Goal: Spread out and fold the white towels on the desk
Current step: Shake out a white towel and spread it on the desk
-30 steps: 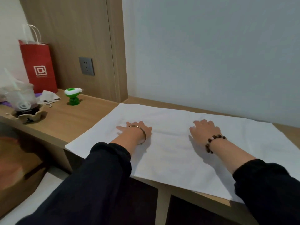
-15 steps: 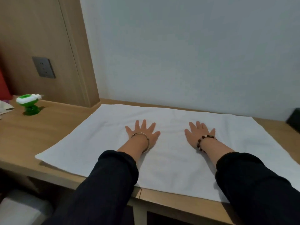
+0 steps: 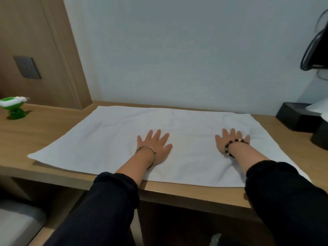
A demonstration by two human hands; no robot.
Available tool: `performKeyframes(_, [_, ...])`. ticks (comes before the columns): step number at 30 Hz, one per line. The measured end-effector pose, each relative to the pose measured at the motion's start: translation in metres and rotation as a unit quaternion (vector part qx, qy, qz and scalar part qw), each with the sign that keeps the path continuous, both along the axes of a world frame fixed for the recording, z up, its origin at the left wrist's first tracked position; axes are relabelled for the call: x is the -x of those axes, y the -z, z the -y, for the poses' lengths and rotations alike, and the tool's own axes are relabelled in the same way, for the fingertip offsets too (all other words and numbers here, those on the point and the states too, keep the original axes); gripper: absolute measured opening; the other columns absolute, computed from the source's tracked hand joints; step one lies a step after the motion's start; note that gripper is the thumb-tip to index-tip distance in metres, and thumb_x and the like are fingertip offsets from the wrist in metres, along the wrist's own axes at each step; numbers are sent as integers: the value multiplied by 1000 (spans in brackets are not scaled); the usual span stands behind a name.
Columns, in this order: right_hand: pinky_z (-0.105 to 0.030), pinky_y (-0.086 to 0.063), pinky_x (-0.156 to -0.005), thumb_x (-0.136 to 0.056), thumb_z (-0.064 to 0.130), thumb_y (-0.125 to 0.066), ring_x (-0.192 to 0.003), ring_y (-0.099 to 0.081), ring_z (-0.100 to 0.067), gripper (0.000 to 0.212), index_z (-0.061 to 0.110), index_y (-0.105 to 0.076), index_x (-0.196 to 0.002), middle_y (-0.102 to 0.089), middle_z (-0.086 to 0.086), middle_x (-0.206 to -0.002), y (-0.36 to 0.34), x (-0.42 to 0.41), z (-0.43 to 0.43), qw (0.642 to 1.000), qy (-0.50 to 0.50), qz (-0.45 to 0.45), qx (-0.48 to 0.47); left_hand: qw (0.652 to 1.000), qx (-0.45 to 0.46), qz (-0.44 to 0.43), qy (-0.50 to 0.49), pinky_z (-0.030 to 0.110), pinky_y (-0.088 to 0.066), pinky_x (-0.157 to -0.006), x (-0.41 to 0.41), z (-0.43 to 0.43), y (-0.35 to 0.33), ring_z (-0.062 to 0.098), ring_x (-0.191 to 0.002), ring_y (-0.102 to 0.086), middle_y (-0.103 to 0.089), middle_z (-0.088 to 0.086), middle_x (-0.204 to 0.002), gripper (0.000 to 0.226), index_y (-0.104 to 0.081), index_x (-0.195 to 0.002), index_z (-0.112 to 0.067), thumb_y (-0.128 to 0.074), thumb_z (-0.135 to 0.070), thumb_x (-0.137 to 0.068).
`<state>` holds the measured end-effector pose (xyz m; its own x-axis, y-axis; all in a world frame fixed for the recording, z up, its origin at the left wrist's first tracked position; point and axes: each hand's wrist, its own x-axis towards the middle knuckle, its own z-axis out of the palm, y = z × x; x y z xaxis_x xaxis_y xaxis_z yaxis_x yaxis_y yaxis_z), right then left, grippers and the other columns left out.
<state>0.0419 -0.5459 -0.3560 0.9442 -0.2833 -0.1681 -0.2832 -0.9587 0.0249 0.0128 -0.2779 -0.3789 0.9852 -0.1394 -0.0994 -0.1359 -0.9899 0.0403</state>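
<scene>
Dark sleeves [image 3: 106, 201] are reaching over the near edge of the bench [image 3: 44, 128]. The left grip [image 3: 156, 148], released, is lying flat with fingers spread on the white towel [image 3: 110, 139]. The right grip [image 3: 230, 142], also released, is pressing flat on it, well apart from the left. The towel is lying spread out across the bench, its far edge near the wall. Beyond, a green toy [image 3: 13, 108] is standing far left, and a black box [image 3: 298, 118] is sitting far right.

You wear a black top with 2 long sleeves. The left sleeve [image 3: 106, 201] and the right sleeve [image 3: 287, 192] each end in a thick, bunched cuff partway along the forearm. Behind your left hand [image 3: 156, 148] is 1 thin metal bangle [image 3: 154, 158]. Behind your right hand [image 3: 230, 137] is 1 bracelet of dark brown round beads [image 3: 230, 142], with a few pale ones.
</scene>
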Motion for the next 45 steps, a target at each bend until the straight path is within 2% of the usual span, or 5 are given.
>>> performKeyframes(7, [-50,0,-115,-97,54,-10,-146,3,-22,60,29,-3,-151,7,2,-160,23,53,-56,980,-179,38,-73,999,6,19,49,52,2,-113,-7,-5,6,15,-145,7,6,-15,-157,55,-1,-146,-46,-12,-56,-93])
performKeyframes(17, [-46,-28,-109,-99,34,-21,-131,-33,-26,50,15,-25,-145,-33,-9,-145,20,100,22,982,14,161,-100,999,10,18,39,51,-3,-114,-8,0,1,17,-146,1,-1,-13,-158,47,-8,-147,-43,-12,-41,-100])
performKeyframes(30, [-57,-1,-114,-99,49,-12,-146,7,-21,57,31,2,-151,12,4,-159,7,107,18,993,-79,38,-83,998,-25,6,65,50,-1,-115,2,1,-3,18,-146,6,5,-9,-158,58,-2,-148,-41,-13,-59,-94])
performKeyframes(37, [-62,3,-112,-98,48,-12,-145,11,-26,58,30,5,-151,15,-2,-159,14,105,65,987,145,31,-63,996,-35,11,76,49,-2,-116,5,3,-5,19,-146,5,6,-8,-159,57,0,-148,-40,-14,-57,-96])
performKeyframes(45, [-59,-6,-114,-99,45,-18,-145,-5,-26,57,25,-8,-152,-3,-2,-160,-1,84,25,997,-71,6,-16,996,-36,6,82,49,-1,-116,7,3,-6,18,-146,6,7,-9,-158,56,2,-147,-43,-15,-56,-96])
